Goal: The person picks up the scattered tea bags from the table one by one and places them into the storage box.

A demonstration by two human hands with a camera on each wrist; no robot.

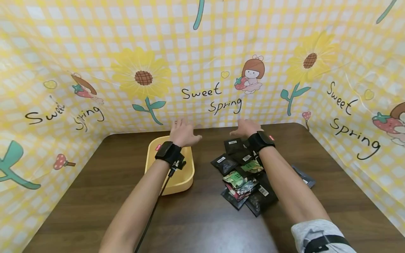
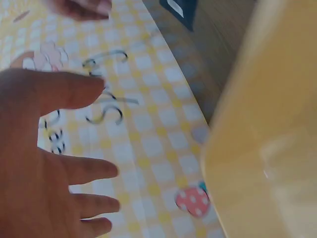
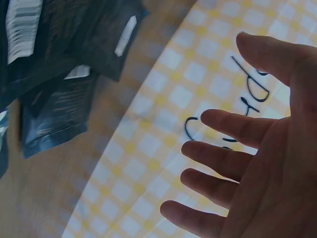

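Note:
My left hand (image 1: 182, 134) hovers open over the far end of a yellow tray (image 1: 185, 177), fingers spread and holding nothing; the left wrist view shows its spread fingers (image 2: 74, 171) beside the tray's rim (image 2: 257, 129). Over the far side of a pile of dark snack packets (image 1: 245, 175) my right hand (image 1: 245, 128) is held open and empty too. In the right wrist view its fingers (image 3: 223, 163) are straight, with black packets (image 3: 59, 74) lying below on the table. Both hands are near the checked backdrop.
A brown table (image 1: 95, 182) is walled on three sides by a yellow checked backdrop (image 1: 202, 70) printed with sunflowers. One lone dark packet (image 1: 303, 175) lies right of my right forearm. A cable (image 1: 155, 207) hangs from the left wrist band.

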